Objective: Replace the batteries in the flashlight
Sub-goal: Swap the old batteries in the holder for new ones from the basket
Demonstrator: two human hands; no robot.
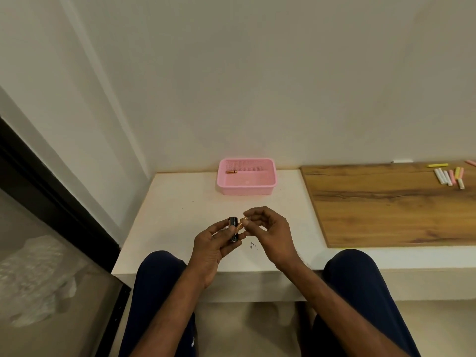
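Black flashlight (233,231) is gripped upright in the left hand (215,247) above the white ledge (180,202); the right hand (270,231) pinches a copper battery (241,224) against its top. Another battery (231,172) lies in the pink basket (246,189)

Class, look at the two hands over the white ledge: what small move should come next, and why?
Probably the right hand should ease the copper-coloured battery into the black holder gripped by the left hand. The battery's end already sits against the holder, though its seating is too small to judge.
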